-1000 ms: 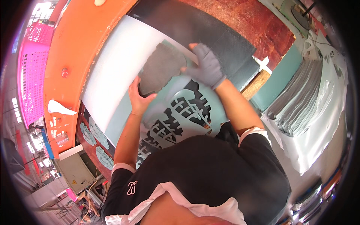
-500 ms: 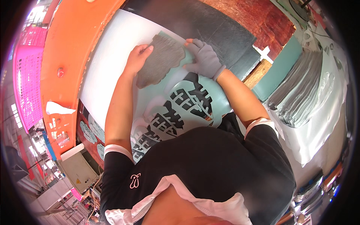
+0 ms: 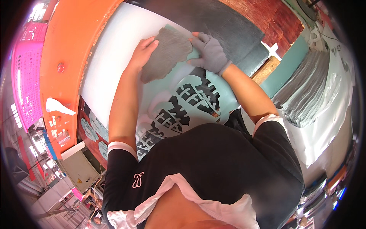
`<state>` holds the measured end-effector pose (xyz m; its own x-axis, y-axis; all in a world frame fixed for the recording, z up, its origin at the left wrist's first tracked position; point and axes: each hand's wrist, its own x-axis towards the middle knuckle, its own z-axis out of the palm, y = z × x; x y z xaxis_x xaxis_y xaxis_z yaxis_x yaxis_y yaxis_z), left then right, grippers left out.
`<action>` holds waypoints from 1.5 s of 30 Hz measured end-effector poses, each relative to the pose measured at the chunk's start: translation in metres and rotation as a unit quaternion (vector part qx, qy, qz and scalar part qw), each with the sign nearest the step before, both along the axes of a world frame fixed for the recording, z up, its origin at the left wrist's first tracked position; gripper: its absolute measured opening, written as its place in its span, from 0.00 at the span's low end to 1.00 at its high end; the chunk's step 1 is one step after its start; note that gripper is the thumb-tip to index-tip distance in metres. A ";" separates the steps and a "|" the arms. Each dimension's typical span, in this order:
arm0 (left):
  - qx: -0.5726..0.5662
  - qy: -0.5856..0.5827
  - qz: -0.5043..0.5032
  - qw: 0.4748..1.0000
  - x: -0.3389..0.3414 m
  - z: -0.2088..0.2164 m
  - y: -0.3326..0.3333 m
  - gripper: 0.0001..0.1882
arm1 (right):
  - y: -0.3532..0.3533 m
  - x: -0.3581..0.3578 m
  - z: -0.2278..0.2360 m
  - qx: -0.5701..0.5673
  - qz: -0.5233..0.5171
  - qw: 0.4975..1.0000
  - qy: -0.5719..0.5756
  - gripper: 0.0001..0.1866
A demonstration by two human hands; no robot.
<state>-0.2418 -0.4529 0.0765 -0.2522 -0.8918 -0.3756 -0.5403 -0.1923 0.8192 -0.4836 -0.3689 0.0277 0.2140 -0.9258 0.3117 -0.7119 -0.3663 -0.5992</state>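
Shifted from the lower end of the grey piece [image 3: 167, 53] to its upper left edge within a second, the bare left hand [image 3: 144, 53] rests half-curled there; whether it pinches cannot be told. Between the hands, the piece lies on teal sheeting [image 3: 160, 91]. Gloved, the right hand [image 3: 209, 53] meets the opposite edge, fingers spread, seemingly to steady it. Farther right, a stack [image 3: 305, 87] sits on plastic [image 3: 324, 133], likely for cleanliness.

Bright, hazy — edges bowed, left rim seemingly blurred.
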 end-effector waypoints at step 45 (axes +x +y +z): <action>-0.322 -0.235 0.183 0.899 0.111 -0.040 0.451 0.22 | -0.011 0.000 -0.001 -0.035 0.075 0.990 0.116 0.36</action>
